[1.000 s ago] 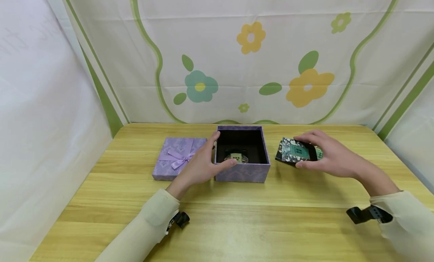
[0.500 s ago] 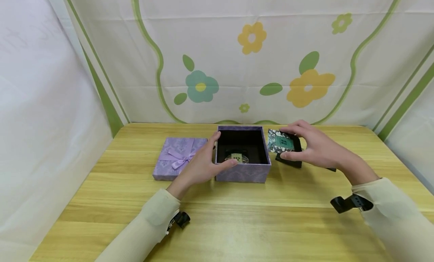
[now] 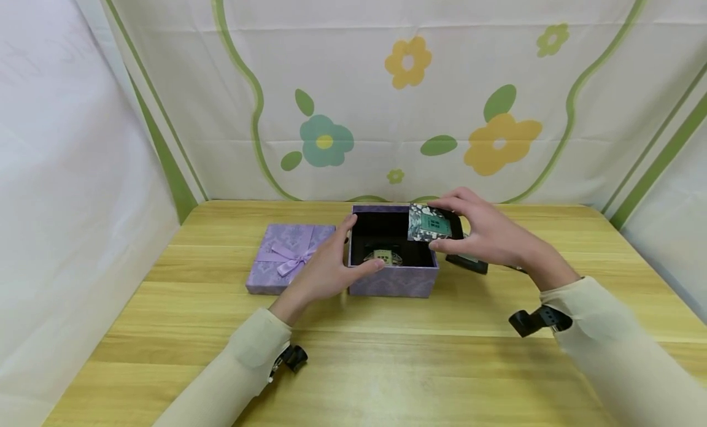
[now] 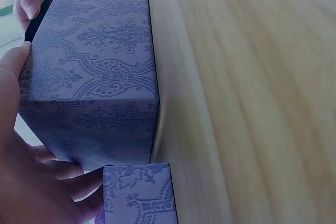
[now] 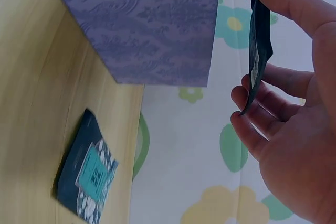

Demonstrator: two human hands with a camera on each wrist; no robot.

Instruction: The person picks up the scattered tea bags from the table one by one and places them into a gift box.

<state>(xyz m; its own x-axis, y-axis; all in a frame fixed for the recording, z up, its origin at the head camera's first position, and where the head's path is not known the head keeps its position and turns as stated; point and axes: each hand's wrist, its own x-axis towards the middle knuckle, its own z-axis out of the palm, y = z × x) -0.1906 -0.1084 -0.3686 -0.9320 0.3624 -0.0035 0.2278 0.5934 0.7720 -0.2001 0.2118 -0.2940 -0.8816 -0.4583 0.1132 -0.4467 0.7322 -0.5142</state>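
A purple patterned gift box (image 3: 393, 284) stands uncovered on the table, its inside black. My left hand (image 3: 323, 269) holds its near left corner, thumb over the front rim and fingers along the left side. In my right hand (image 3: 488, 234), a flat dark sachet (image 3: 435, 223) with a floral print and teal label is pinched between thumb and fingers. It overlaps the box's right rim in the head view; the right wrist view shows the held sachet (image 5: 257, 51) edge-on. Inside the box lies a sachet with a pale green label (image 3: 383, 255).
The purple lid (image 3: 284, 255) with a ribbon bow lies left of the box, close to my left fingers. Another dark sachet (image 5: 89, 174) lies on the wooden table right of the box, partly under my right hand in the head view. A flowered cloth (image 3: 359, 96) hangs behind.
My right hand has lifted the sachet and carried it left, from the right side of the table to the box's right rim. My left hand has stayed on the box.
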